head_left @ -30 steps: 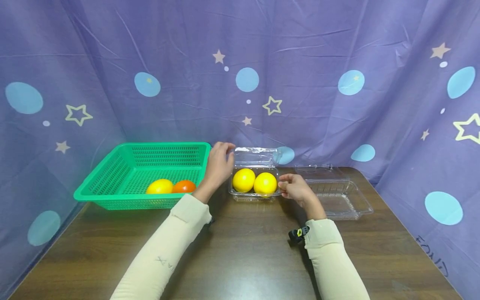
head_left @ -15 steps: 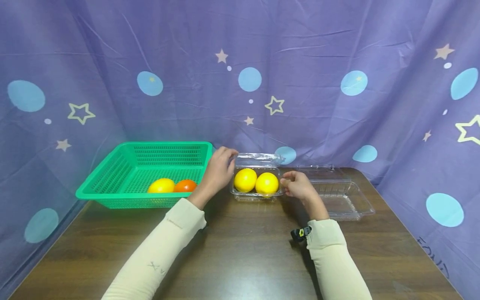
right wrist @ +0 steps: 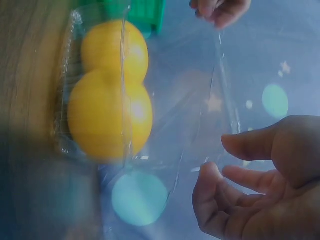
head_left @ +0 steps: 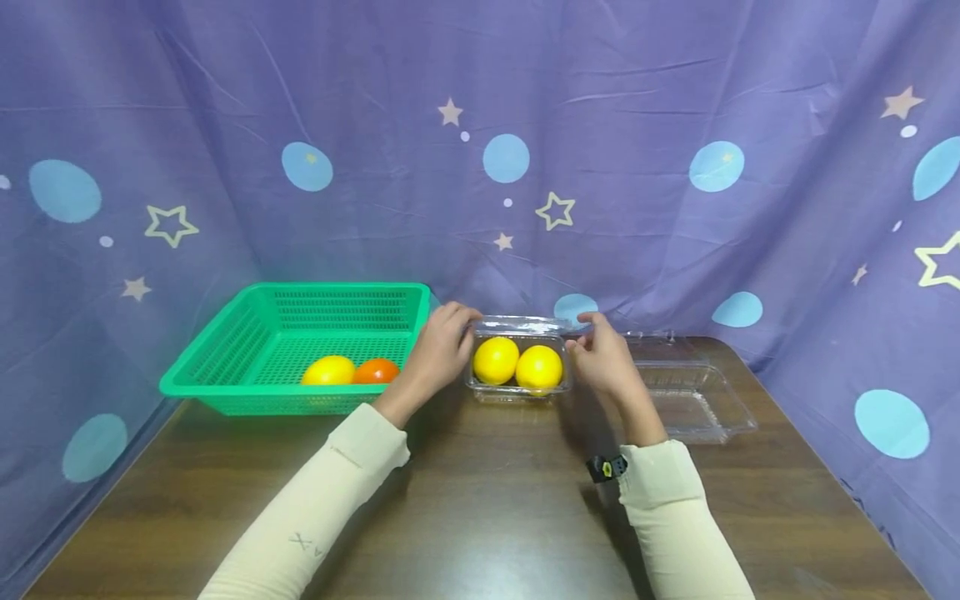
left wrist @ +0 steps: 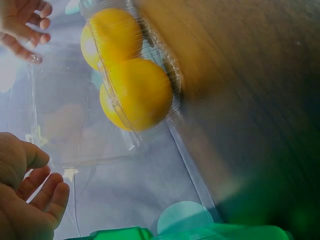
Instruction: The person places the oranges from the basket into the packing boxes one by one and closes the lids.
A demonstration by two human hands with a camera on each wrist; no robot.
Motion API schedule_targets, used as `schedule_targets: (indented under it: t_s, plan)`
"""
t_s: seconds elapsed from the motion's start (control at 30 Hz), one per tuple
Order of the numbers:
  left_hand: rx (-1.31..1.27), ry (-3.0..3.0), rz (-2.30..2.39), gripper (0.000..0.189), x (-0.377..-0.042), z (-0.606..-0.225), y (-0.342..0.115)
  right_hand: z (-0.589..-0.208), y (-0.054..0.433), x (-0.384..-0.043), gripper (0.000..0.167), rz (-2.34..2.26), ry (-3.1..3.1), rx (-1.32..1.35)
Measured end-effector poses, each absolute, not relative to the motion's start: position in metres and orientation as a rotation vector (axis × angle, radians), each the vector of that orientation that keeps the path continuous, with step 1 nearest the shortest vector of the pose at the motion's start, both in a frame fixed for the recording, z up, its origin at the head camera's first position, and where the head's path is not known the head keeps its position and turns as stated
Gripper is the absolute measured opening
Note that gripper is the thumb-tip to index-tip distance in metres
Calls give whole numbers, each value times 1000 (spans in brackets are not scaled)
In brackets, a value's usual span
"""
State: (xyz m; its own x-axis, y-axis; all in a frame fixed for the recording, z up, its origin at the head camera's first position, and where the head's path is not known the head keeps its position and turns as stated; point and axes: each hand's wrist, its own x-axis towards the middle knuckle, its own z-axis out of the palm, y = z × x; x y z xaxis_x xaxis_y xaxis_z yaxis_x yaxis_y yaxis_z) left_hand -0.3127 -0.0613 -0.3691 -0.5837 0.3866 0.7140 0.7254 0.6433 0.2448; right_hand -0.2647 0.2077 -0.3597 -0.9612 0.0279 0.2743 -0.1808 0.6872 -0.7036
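Two round yellow fruits (head_left: 496, 361) sit side by side in a clear plastic clamshell box (head_left: 517, 390) at the table's middle. Its hinged lid (head_left: 525, 324) is raised at the back. At the lid's left edge is my left hand (head_left: 446, 343), fingers loosely bent; in the left wrist view the thumb (left wrist: 35, 156) and fingertips stand apart near the lid's corner. My right hand (head_left: 604, 358) is at the box's right side, forefinger raised by the lid. The right wrist view shows its thumb (right wrist: 245, 145) and fingers spread, with a gap between them.
To the left stands a green plastic basket (head_left: 217, 390) holding a yellow fruit (head_left: 330, 370) and an orange-red one (head_left: 377, 372). A second clear clamshell box (head_left: 686, 408) lies open to the right on the wooden table (head_left: 480, 500). A purple curtain (head_left: 375, 233) hangs behind.
The lid's upper edge has come down with my left hand beside it. My right hand has left the box's right rim and risen toward the lid's right corner, its fingers opening.
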Motion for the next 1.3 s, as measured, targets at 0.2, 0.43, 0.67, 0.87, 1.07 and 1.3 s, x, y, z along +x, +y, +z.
schedule_targets:
  t_s: [0.2,0.43,0.67,0.87,1.07,1.3]
  plan:
    - [-898,-2295,-663,18,-306,-370,-62,-356,195,-256,43,954,-2656,184]
    - [-940,-2295,-601,16,-301,-374,-66,-361,191,-252,28,688,-2619,252]
    - [-1006,-2287,-561,12,-298,-378,-69,-366,198,-249,17,551,-2600,341]
    - [-1092,-2257,-487,13,-295,-380,-72,-374,203,-247,16,457,-2600,378]
    - [-1156,-2238,-352,17,-294,-384,-74,-385,210,-245,15,415,-2581,454]
    - [-1122,-2282,-157,19,-287,-388,-72,-395,216,-243,11,389,-2542,553]
